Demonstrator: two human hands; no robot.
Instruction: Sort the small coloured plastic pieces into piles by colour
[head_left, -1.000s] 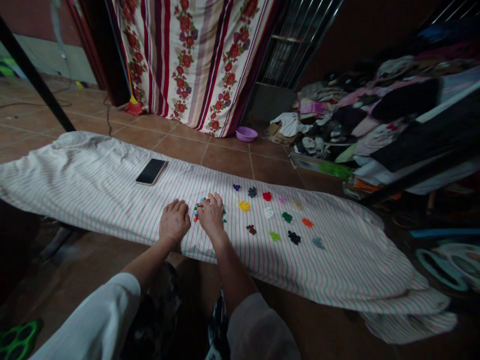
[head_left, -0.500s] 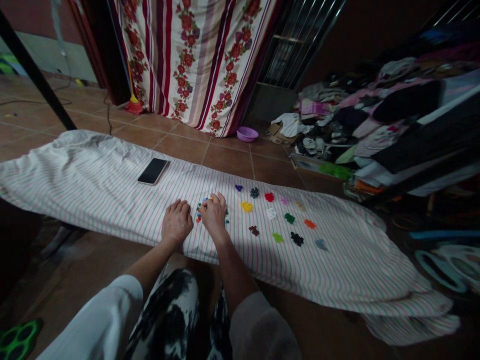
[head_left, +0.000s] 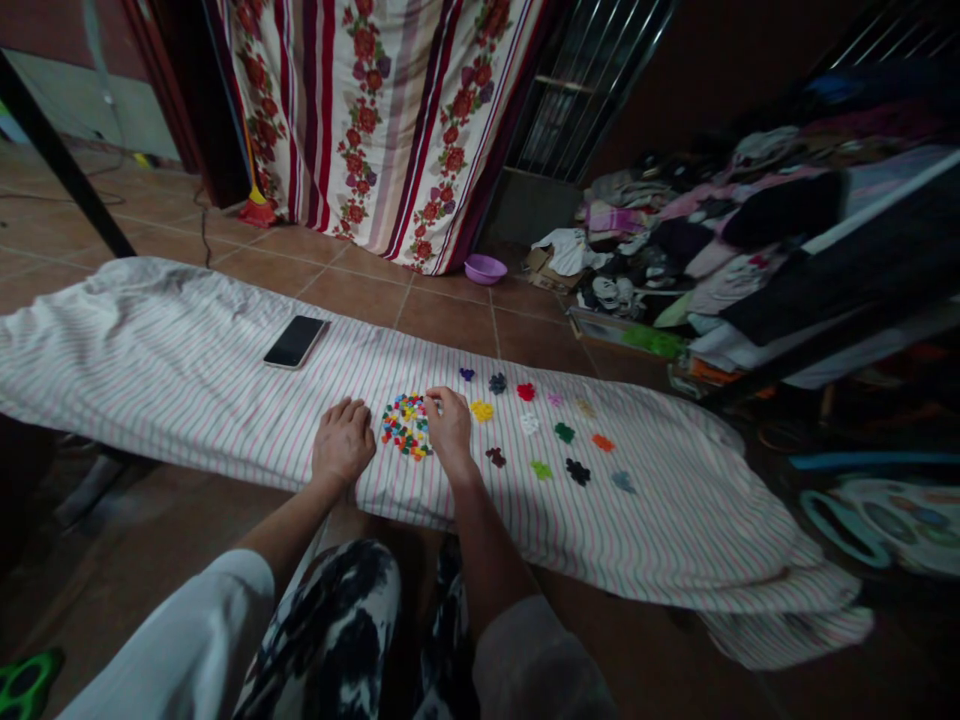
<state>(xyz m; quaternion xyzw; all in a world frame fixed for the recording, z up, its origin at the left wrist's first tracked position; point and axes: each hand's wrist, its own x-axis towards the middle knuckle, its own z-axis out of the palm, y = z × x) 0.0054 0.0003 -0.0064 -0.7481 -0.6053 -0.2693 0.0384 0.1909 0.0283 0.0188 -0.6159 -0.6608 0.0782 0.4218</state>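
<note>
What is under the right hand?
Around the right hand, striped cloth shows, with the mixed-color pile at its fingertips and the yellow pile beside it. Whatever lies beneath the palm is covered.

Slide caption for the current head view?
Left hand rests beside mixed colored pieces; right hand at their edge, single-color piles beyond.

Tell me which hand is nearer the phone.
Left. The left hand is this side of the phone, slightly right; the right hand is farther right, beside the mixed pieces.
</note>
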